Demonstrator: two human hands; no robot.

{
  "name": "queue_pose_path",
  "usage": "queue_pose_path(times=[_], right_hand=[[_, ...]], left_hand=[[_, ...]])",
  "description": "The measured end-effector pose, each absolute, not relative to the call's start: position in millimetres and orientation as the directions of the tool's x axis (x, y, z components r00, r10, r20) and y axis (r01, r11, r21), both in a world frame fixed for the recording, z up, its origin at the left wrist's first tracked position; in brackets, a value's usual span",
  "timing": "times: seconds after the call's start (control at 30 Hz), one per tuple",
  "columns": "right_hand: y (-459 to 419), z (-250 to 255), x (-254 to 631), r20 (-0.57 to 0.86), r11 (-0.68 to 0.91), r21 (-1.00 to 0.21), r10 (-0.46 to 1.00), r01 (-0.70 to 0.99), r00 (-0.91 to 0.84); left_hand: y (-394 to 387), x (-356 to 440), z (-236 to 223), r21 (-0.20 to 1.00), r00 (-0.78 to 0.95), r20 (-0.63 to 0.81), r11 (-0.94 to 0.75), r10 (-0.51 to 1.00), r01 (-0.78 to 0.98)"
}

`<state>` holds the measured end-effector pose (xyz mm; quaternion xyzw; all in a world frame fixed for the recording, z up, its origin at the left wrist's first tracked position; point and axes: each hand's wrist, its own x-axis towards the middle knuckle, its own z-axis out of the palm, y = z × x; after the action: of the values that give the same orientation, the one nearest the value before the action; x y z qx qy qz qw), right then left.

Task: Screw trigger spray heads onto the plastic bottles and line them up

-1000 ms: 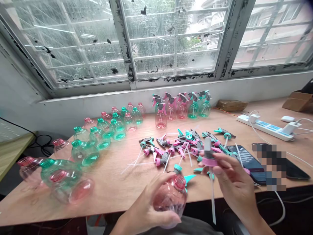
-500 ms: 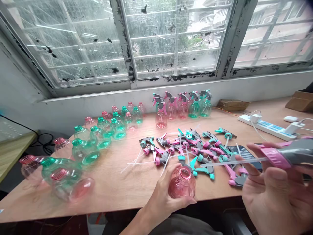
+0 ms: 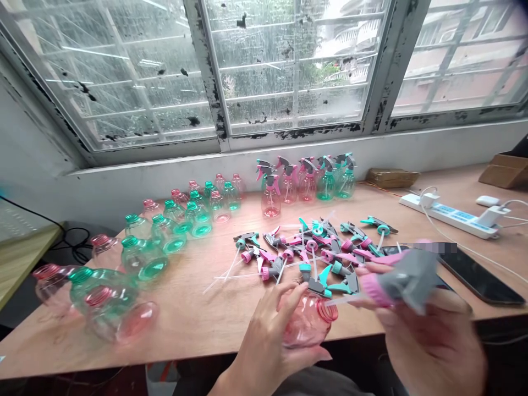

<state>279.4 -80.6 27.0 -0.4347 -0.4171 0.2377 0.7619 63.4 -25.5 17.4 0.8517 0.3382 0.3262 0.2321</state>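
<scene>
My left hand is wrapped round a clear pink bottle near the table's front edge, its neck tilted to the right. In my right hand, smeared by motion, is a pink and grey spray head. Its thin white tube points left, with the tip at the bottle's mouth; whether it is inside I cannot tell. Behind both hands lies a pile of loose spray heads, pink, teal and grey, with their tubes sticking out.
Open pink and green bottles stand along the left side. Several bottles with spray heads fitted stand by the wall. On the right are a power strip with cables, a phone and cardboard boxes.
My right hand has brought the spray head left, its tube now meeting the bottle's mouth. My left hand has tipped the bottle's neck rightward. The phone on the right has come into view.
</scene>
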Motion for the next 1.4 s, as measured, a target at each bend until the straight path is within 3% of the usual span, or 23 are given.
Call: queue_pose_path(times=[0.07,0.17,0.3,0.4,0.47,0.53,0.67,0.8,0.9,1.03,1.1,1.23,1.4], right_hand=[[-71,29,269,0.435,0.485,-0.872,0.827,-0.062,0.356],[-57,24,265,0.334,0.366,-0.914,0.924,-0.173,0.188],[-47,14,266,0.196,0.221,-0.945,0.973,-0.242,0.126],[-45,8,272,0.209,0.227,-0.954,0.972,-0.194,0.111],[-44,3,280,0.270,0.274,-0.961,0.960,-0.045,0.077],[-43,-1,290,0.362,0.350,-0.911,0.932,0.219,0.016],[-42,-8,305,0.533,0.437,-0.643,0.845,0.629,-0.042],[-41,-10,313,0.672,0.368,-0.342,0.739,0.865,-0.049],[-40,-7,315,0.712,0.360,-0.261,0.699,0.896,-0.073],[-42,-6,310,0.628,0.561,-0.504,0.760,0.656,-0.167],[-45,-5,304,0.536,0.580,-0.633,0.806,0.514,-0.250],[-48,1,289,0.360,0.448,-0.803,0.890,0.392,-0.279],[-40,-2,276,0.173,0.211,-0.939,0.972,0.270,-0.157]], left_hand=[[-23,55,19,0.547,0.533,0.413,-0.669,0.739,0.504],[-19,44,21,0.446,0.507,0.411,-0.652,0.758,0.613],[-18,41,23,0.330,0.538,0.412,-0.671,0.735,0.664],[-21,43,26,0.315,0.590,0.364,-0.691,0.721,0.650],[-23,42,30,0.326,0.622,0.333,-0.705,0.709,0.630],[-25,39,35,0.332,0.652,0.317,-0.724,0.689,0.604],[-23,36,41,0.334,0.685,0.306,-0.748,0.661,0.573],[-17,47,41,0.344,0.646,0.325,-0.723,0.690,0.599],[-14,51,41,0.340,0.647,0.328,-0.725,0.688,0.599],[-12,42,52,0.354,0.719,0.281,-0.765,0.635,0.538],[-11,34,57,0.342,0.751,0.267,-0.788,0.605,0.513],[-9,25,54,0.285,0.778,0.264,-0.817,0.570,0.502],[-8,30,48,0.225,0.782,0.260,-0.824,0.566,0.520]])
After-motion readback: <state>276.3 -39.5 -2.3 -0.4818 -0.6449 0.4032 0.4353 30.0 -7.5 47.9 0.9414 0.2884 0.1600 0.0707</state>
